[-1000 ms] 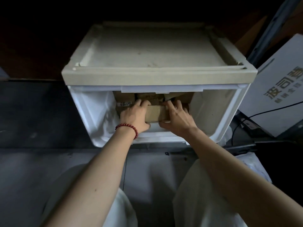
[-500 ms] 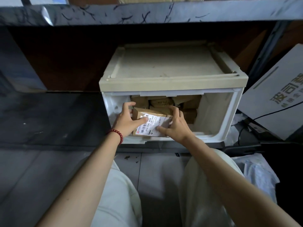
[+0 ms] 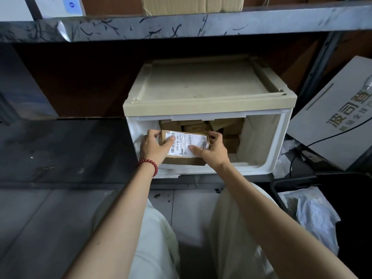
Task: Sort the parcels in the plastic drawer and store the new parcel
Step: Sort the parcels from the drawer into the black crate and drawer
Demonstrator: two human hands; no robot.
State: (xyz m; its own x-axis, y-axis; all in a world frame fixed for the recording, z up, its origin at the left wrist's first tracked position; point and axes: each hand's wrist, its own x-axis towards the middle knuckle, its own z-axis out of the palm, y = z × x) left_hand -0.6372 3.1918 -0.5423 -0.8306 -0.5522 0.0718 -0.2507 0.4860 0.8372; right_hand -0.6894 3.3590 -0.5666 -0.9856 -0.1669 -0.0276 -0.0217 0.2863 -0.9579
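both hands, left hand (image 3: 155,147) and right hand (image 3: 211,151), gripped a flat cardboard parcel (image 3: 186,148) with a white label inside the smooth white plastic drawer (image 3: 259,137); brown parcels (image 3: 201,126) were stacked at twelve o'clock.

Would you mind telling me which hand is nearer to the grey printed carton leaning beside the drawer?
Right. The right hand grips the right end of the labelled parcel, toward the carton; the left hand grips its left end, farther away.
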